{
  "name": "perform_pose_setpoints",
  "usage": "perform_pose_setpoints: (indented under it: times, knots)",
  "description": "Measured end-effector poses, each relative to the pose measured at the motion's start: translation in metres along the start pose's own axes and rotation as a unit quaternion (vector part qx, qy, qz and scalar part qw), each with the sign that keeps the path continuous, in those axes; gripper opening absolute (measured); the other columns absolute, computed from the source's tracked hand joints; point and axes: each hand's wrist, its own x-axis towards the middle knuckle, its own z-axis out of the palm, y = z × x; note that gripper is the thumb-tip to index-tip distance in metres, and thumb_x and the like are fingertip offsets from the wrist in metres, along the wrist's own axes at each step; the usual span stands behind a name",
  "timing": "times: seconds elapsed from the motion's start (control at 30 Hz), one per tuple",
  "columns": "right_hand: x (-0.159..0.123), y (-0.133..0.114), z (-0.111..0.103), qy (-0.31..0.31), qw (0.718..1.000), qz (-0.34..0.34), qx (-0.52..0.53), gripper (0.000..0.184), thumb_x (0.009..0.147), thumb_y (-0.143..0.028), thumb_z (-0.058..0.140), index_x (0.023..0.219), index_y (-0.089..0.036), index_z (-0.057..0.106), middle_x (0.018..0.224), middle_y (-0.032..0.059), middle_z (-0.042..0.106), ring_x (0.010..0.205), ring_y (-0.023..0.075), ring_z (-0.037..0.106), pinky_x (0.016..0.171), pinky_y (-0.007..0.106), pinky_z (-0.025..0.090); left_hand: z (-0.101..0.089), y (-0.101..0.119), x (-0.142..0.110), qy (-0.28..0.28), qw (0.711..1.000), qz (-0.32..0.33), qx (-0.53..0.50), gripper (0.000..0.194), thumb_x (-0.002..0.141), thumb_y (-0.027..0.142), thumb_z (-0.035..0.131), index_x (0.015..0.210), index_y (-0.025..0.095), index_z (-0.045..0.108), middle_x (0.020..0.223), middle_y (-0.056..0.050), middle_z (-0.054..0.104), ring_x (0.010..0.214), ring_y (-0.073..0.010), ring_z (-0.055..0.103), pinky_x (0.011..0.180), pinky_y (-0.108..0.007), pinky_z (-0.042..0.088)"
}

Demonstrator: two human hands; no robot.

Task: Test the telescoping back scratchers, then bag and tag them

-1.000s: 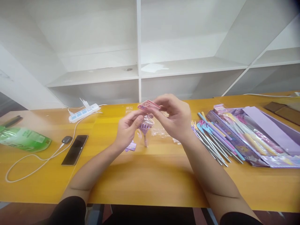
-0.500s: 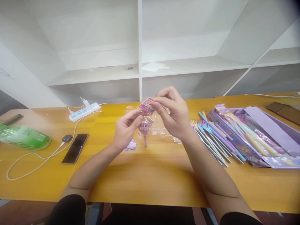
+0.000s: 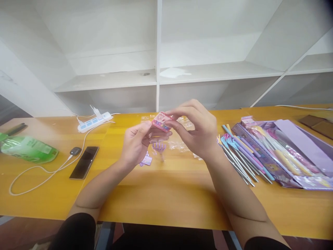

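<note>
Left hand (image 3: 134,143) and right hand (image 3: 199,126) both pinching the pink card (image 3: 161,121), purple claw (image 3: 159,147) just below it. Positioning step, I reckon; next move wants a light, steady grip.

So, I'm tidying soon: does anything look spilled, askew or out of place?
The green bottle at the far left appears to lie on its side, odd for a bottle, though no spill shows. Clear wrappers lie loose near the right hand, looking untidy.

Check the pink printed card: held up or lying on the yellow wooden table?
Held up: the left hand and right hand grip the card above the table.
</note>
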Motion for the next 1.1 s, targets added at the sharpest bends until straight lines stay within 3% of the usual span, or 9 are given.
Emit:
perform_pose_setpoints:
  times: [0.17,0.47,0.63,0.87,1.1]
  knots:
    - [0.001,-0.004,-0.003,-0.008,0.999,-0.026,-0.026,0.026,0.103,-0.021,0.073,0.126,-0.033,0.072,0.102,0.0027,0.073,0.091,0.0205,0.068,0.082,0.039,0.056,0.001,0.005,-0.003,-0.016,1.0,-0.005,-0.02,0.034,0.098,0.049,0.079,0.103,0.017,0.087,0.104,-0.012,0.086,0.108,-0.0346,0.084,0.096,-0.051,0.071]
    - [-0.003,-0.006,-0.003,-0.036,0.997,-0.043,-0.048,0.051,0.103,-0.018,0.071,0.144,-0.048,0.067,0.11,0.0027,0.066,0.099,0.0206,0.064,0.086,0.04,0.055,-0.001,0.005,-0.004,0.038,0.999,0.0,-0.007,0.031,0.093,0.048,0.085,0.093,0.017,0.086,0.097,-0.008,0.085,0.106,-0.0304,0.083,0.096,-0.049,0.072]
    - [-0.003,-0.007,-0.002,-0.044,0.997,-0.049,-0.051,0.051,0.102,-0.019,0.074,0.145,-0.045,0.066,0.115,0.0045,0.066,0.104,0.0227,0.065,0.09,0.044,0.058,-0.001,0.004,-0.003,0.043,0.999,0.001,-0.01,0.028,0.094,0.046,0.083,0.093,0.018,0.085,0.095,-0.007,0.084,0.104,-0.0287,0.083,0.094,-0.046,0.072]
    - [-0.003,-0.01,0.0,-0.062,0.997,-0.047,-0.017,0.057,0.098,-0.022,0.08,0.148,-0.042,0.064,0.12,0.0072,0.062,0.111,0.0254,0.064,0.094,0.048,0.062,0.0,0.006,-0.002,0.051,0.999,0.004,-0.003,0.032,0.096,0.049,0.079,0.094,0.018,0.085,0.094,-0.007,0.084,0.091,-0.0234,0.082,0.079,-0.033,0.069]
    - [-0.003,-0.013,0.002,-0.057,0.998,-0.027,-0.012,0.049,0.095,-0.023,0.084,0.14,-0.036,0.068,0.122,0.0083,0.062,0.115,0.0265,0.065,0.096,0.049,0.063,0.003,0.007,-0.001,0.065,0.997,-0.014,-0.026,0.035,0.09,0.049,0.083,0.098,0.015,0.084,0.093,-0.009,0.084,0.092,-0.0263,0.083,0.078,-0.034,0.068]
